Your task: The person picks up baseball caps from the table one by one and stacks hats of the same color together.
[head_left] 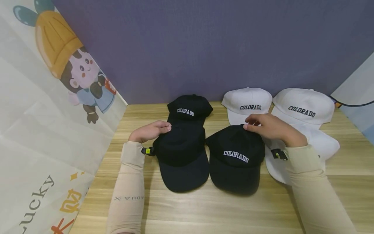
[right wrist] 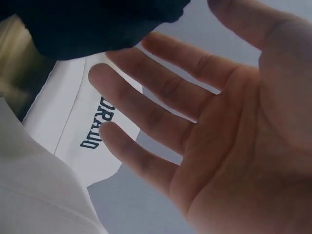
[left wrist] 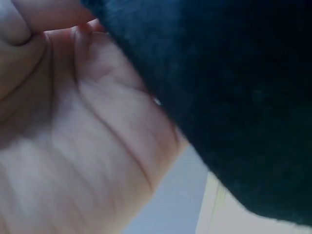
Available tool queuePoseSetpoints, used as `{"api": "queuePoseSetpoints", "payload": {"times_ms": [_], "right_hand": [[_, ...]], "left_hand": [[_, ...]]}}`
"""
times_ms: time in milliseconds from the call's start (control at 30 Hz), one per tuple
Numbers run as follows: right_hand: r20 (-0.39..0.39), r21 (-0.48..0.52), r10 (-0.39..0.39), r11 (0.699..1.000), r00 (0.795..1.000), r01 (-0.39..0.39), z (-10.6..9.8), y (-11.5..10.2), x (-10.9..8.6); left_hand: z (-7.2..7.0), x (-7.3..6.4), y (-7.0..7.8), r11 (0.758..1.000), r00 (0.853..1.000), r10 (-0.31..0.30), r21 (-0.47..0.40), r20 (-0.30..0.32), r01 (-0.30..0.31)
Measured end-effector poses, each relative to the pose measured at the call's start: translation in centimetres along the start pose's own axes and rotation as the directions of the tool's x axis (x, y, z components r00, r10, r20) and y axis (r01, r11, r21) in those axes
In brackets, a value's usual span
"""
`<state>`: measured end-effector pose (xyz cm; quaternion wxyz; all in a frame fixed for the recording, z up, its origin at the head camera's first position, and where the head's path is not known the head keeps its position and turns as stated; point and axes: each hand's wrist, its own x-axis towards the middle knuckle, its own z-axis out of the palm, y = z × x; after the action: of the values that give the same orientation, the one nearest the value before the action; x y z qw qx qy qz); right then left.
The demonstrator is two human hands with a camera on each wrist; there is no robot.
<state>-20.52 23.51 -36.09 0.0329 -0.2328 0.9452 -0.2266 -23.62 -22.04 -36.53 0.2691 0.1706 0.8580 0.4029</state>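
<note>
My left hand (head_left: 151,130) pinches the upper left edge of a plain-looking black cap (head_left: 182,169), whose crown covers much of its palm side in the left wrist view. Just right of it lies a black cap (head_left: 236,175) with white COLORADO lettering, brim toward me. At that cap's top button is my right hand (head_left: 270,128); in the right wrist view its fingers (right wrist: 146,109) are spread and straight, with the thumb apart. Behind the left cap sits another black COLORADO cap (head_left: 190,109), its brim partly covered.
Two white COLORADO caps stand at the back right, one inner (head_left: 248,99) and one outer (head_left: 304,104). A further white cap (head_left: 328,146) lies partly under my right forearm. A purple panel (head_left: 204,48) rises behind the wooden table (head_left: 187,214); a printed sheet (head_left: 43,130) borders the left.
</note>
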Motion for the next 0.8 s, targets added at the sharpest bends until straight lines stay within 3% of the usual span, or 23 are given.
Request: {"api": "queuePoseSetpoints", "payload": {"times_ms": [133,367,600,800], "right_hand": [[-0.005,0.002,-0.01,1.0,1.0,0.01,0.1,-0.2,0.0],[-0.012,0.03,-0.027,0.999,1.0,0.028,0.2,-0.9,0.0],[0.032,0.07,-0.026,0.997,0.999,0.024,0.6,-1.1,0.2],[0.046,0.07,-0.021,0.997,0.999,0.018,0.7,-1.1,0.3]], "left_hand": [[0.0,0.0,0.0,1.0,1.0,0.0,0.024,-0.006,0.001],[0.2,0.5,0.2,0.994,0.995,0.095,0.05,0.004,-0.095],[0.3,0.6,0.3,0.993,0.996,0.092,0.075,-0.012,-0.091],[0.5,0.9,0.3,0.984,0.987,0.161,0.073,0.009,-0.161]]}}
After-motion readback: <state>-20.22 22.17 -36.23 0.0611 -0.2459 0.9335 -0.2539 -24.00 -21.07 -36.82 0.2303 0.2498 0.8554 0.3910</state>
